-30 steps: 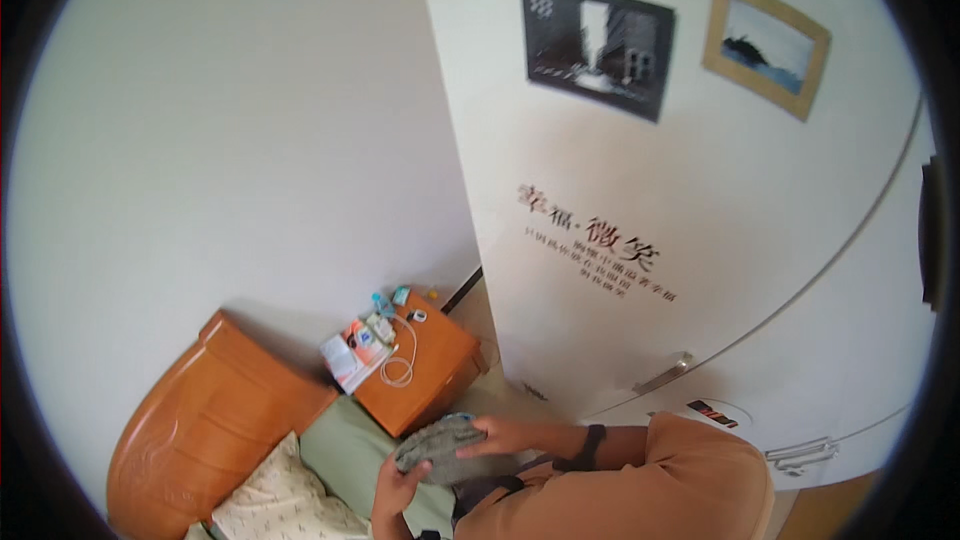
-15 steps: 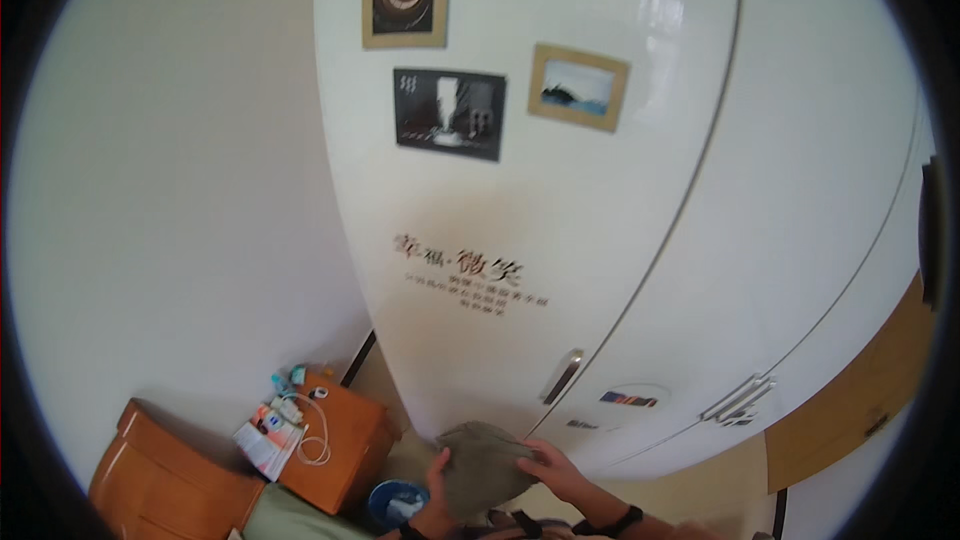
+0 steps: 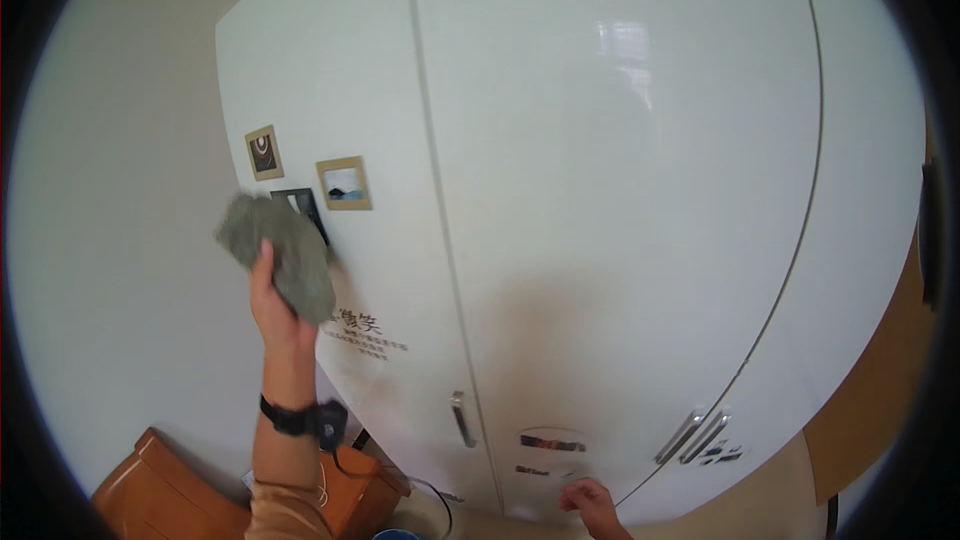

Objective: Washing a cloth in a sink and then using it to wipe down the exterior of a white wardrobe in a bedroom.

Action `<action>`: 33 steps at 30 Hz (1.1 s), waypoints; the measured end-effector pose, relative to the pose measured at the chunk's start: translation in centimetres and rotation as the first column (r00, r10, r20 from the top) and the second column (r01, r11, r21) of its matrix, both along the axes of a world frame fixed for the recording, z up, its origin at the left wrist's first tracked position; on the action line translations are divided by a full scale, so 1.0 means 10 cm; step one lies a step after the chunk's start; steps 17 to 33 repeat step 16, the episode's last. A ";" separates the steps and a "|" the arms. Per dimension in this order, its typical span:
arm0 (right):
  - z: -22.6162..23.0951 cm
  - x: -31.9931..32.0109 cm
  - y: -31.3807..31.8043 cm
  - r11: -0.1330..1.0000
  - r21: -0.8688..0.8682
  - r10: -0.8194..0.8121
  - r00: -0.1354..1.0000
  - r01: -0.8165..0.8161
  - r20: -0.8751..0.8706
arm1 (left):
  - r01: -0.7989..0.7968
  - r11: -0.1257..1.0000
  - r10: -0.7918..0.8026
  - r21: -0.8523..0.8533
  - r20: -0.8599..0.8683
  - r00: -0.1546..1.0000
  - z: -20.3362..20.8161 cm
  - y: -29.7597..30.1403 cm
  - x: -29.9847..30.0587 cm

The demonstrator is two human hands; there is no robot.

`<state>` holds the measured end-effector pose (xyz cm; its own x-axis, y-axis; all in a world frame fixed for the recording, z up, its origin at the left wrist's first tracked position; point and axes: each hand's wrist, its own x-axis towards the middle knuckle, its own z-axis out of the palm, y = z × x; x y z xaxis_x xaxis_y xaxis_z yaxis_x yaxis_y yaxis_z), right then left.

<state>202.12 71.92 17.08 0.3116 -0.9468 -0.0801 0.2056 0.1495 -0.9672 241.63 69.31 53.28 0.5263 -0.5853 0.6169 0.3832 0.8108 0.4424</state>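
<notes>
A folded grey-green cloth [image 3: 285, 250] is gripped in my left hand [image 3: 272, 295], raised at the left in front of the white wardrobe. The thumb lies across the near side of the cloth; the other fingers are behind it and out of sight. It covers part of a dark picture [image 3: 298, 202] on the wardrobe door. Low in front of the doors is my right hand [image 3: 592, 503], its fingers curled in, with nothing visible in them. A black band [image 3: 303, 420] with a cable circles my left wrist.
The tall white wardrobe [image 3: 610, 220] fills most of the view, with metal handles [image 3: 463, 418] low on its doors. Two small framed pictures [image 3: 344, 184] are on the left door. At the lower left stand an orange-brown chair [image 3: 165, 490] and a small cabinet [image 3: 365, 490], with a blue bin [image 3: 398, 535] nearby.
My left hand has lifted the cloth from low centre up to the left. My right hand has let go of it and stays low. The view has swung to the right.
</notes>
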 end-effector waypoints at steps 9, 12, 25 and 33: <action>0.22 -0.77 -0.31 0.970 -0.173 0.111 0.941 -0.173 -0.320 | -0.389 0.078 0.963 -0.918 0.170 -0.209 2.03 -0.85 -2.84; 0.13 -1.10 -0.28 0.958 -0.203 0.090 0.888 -0.201 -0.450 | -0.280 0.043 0.901 -0.959 0.159 -0.404 2.08 -0.96 -3.54; -0.15 -1.28 -0.36 0.934 -0.243 0.149 0.903 -0.263 -0.403 | -0.171 0.293 0.885 -0.941 0.335 -0.324 2.18 -0.99 -3.58; -0.15 -1.28 -0.36 0.934 -0.243 0.149 0.903 -0.263 -0.403 | -0.171 0.293 0.885 -0.941 0.335 -0.324 2.18 -0.99 -3.58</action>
